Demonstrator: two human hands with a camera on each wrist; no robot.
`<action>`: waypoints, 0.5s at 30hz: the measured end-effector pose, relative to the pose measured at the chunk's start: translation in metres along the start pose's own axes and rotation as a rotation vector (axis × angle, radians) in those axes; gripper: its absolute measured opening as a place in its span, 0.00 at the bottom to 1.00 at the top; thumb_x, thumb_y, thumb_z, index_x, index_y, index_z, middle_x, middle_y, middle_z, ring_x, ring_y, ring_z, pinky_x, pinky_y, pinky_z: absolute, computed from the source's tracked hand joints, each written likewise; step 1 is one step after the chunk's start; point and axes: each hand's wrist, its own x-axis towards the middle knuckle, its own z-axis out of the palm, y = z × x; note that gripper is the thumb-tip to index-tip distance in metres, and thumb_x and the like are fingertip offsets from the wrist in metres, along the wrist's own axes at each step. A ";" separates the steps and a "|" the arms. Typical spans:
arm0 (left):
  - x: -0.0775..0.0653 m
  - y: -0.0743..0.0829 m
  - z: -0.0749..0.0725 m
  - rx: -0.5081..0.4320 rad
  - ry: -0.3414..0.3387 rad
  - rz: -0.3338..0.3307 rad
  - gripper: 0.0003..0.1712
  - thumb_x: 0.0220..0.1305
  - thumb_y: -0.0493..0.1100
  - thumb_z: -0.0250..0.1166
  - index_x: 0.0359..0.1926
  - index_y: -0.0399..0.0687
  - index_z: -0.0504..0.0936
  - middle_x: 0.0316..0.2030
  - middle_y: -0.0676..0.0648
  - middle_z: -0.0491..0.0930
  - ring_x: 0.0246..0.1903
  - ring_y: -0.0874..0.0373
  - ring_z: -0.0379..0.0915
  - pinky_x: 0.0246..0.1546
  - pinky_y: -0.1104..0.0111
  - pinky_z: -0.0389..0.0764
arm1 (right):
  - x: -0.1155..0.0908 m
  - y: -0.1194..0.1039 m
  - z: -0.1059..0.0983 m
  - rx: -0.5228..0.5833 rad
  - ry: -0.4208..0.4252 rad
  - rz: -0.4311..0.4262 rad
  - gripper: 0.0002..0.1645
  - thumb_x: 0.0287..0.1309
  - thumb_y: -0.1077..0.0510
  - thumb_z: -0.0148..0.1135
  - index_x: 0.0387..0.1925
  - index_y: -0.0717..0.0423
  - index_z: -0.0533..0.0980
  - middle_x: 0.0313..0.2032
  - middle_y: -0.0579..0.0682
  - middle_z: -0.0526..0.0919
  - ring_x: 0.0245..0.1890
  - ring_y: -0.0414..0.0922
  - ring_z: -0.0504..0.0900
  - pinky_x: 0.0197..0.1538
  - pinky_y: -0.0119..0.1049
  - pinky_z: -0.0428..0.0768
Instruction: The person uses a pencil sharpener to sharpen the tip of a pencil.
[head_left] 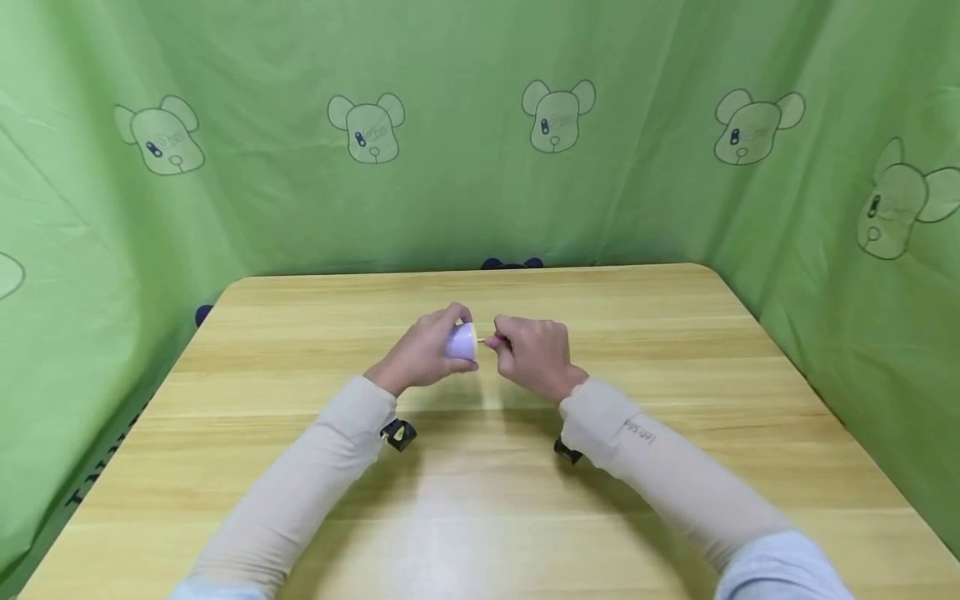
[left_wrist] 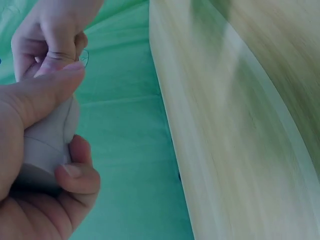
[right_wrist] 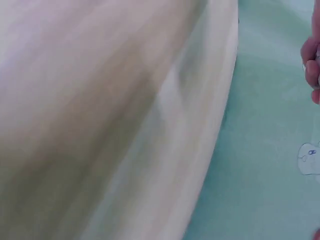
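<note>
Above the middle of the table, my left hand (head_left: 423, 350) grips a lavender cup-shaped object (head_left: 460, 342) tipped on its side, its pale yellow end facing right. In the left wrist view, thumb and fingers wrap around this object (left_wrist: 45, 145), which looks greyish there and is partly hidden by the hand. My right hand (head_left: 536, 354) pinches a thin stick (head_left: 482, 340) that runs to the yellow end; most of the stick is covered by the fingers. Only some fingers (right_wrist: 312, 72) show at the right edge of the right wrist view.
A light wood table (head_left: 465, 500) with rounded far corners lies beneath both hands. Green curtains (head_left: 465, 200) printed with bear faces surround it at the back and sides. Small black wrist devices (head_left: 399, 434) hang under the sleeves.
</note>
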 end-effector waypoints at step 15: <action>-0.007 0.003 0.013 0.068 0.072 0.082 0.32 0.49 0.41 0.78 0.52 0.42 0.70 0.43 0.41 0.77 0.39 0.49 0.76 0.37 0.62 0.81 | 0.040 -0.005 -0.037 0.490 -0.810 0.614 0.20 0.68 0.55 0.56 0.19 0.54 0.66 0.17 0.46 0.66 0.16 0.41 0.61 0.22 0.33 0.61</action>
